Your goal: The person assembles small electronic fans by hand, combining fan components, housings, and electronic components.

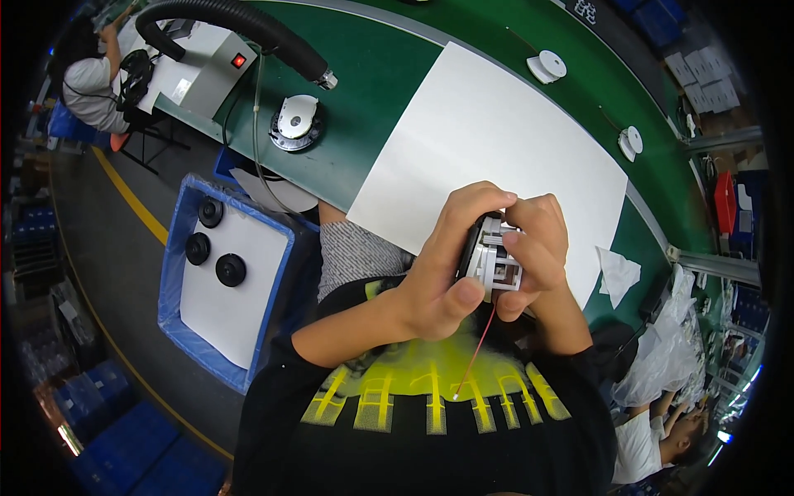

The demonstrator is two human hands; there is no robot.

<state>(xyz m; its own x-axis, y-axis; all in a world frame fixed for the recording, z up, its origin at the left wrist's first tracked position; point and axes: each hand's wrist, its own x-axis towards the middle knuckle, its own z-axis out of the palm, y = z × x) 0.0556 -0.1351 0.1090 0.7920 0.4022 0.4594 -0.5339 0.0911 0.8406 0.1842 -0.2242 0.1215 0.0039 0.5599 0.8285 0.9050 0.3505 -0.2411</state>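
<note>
Both hands clamp a small white part (494,258): left hand (442,264) and right hand (538,256) each in tight grip, red wire (477,351) dangling; white sheet (488,140) on the green desk (372,74) beyond.

The small part (494,258) gripped in both hands looks like pale matt plastic with a black glossy rim, though fingers hide much of it. A thin red wire (477,354) with smooth insulation hangs from it. The desk (372,91) has a smooth green matt top, with a flat white paper sheet (496,149) across it. The hose (240,21) near the desk's far-left corner is ribbed black plastic.
</note>
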